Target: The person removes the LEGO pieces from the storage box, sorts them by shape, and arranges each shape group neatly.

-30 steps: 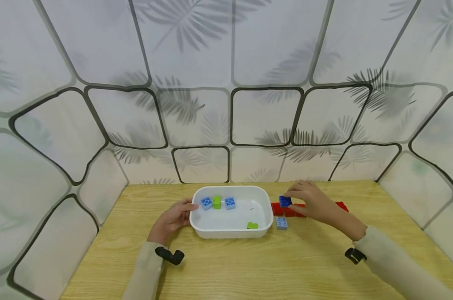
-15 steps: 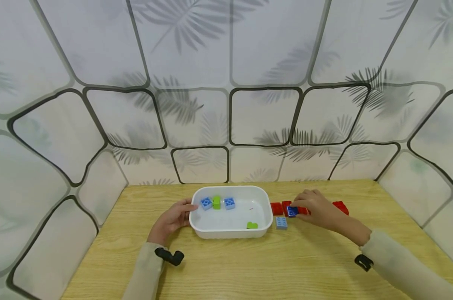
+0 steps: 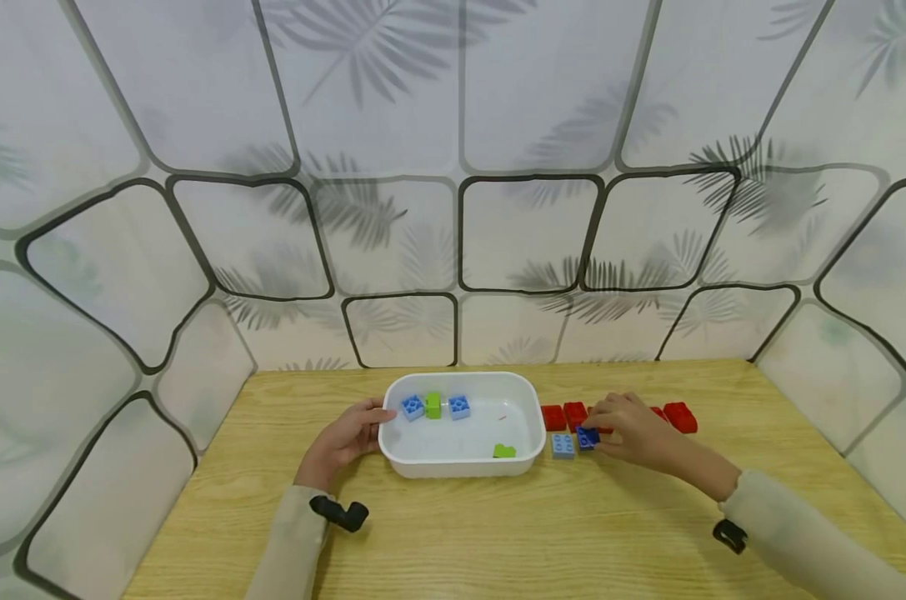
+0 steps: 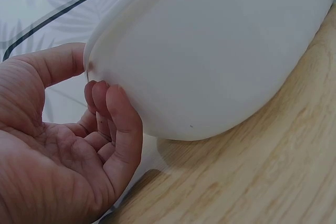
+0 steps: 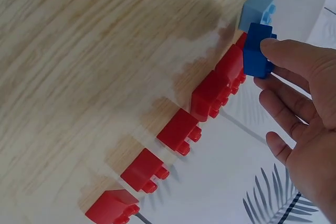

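Note:
My left hand (image 3: 347, 437) grips the left end of a white plastic tub (image 3: 463, 469), thumb at the rim and curled fingers against the outer wall in the left wrist view. Between thumb and fingertips, my right hand (image 3: 636, 429) pinches a dark blue toy brick (image 3: 588, 438). That brick (image 5: 255, 51) is close beside a light blue brick (image 3: 563, 447) lying studs up on the table. Behind them runs a row of red bricks (image 3: 575, 414), partly hidden by the right hand in the head view; several red bricks (image 5: 178, 129) show in the right wrist view.
Inside the tub, two light blue bricks (image 3: 459, 407) flank a lime green brick (image 3: 433, 406); another lime green piece (image 3: 504, 451) lies near the front right. A wooden table (image 3: 453, 533) carries everything, and a patterned wall covering (image 3: 531, 233) stands behind and at both sides.
My right hand has moved the dark blue brick from above the red row, right and then toward me, down beside the light blue brick. The left hand and tub have stayed put.

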Demonstrator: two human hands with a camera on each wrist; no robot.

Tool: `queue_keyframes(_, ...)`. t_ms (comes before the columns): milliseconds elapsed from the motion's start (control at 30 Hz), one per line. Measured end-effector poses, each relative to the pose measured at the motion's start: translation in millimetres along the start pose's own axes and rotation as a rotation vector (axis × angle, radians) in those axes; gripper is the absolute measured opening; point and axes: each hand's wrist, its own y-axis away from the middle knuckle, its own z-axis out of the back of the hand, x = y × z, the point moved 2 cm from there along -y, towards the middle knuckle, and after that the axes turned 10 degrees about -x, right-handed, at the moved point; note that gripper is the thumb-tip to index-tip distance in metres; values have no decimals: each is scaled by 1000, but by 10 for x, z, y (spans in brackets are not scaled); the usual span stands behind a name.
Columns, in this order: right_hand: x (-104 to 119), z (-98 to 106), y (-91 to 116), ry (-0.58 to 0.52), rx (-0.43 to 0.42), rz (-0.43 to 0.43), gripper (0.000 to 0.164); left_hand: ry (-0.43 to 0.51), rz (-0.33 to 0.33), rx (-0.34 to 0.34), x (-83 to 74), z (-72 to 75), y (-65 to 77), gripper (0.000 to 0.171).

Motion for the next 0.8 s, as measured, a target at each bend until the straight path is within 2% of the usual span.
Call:
queue_keyframes(233, 19, -41, 11, -6, 52, -9, 26, -18, -1, -16, 20, -2, -6, 55)
queue_keyframes(467, 30, -62, 17, 15, 21, 47, 25, -18, -1, -24, 25, -7, -11, 58)
queue_keyframes(800, 19, -93, 20, 19, 16, 56, 25, -23, 0, -26, 17, -2, -6, 59)
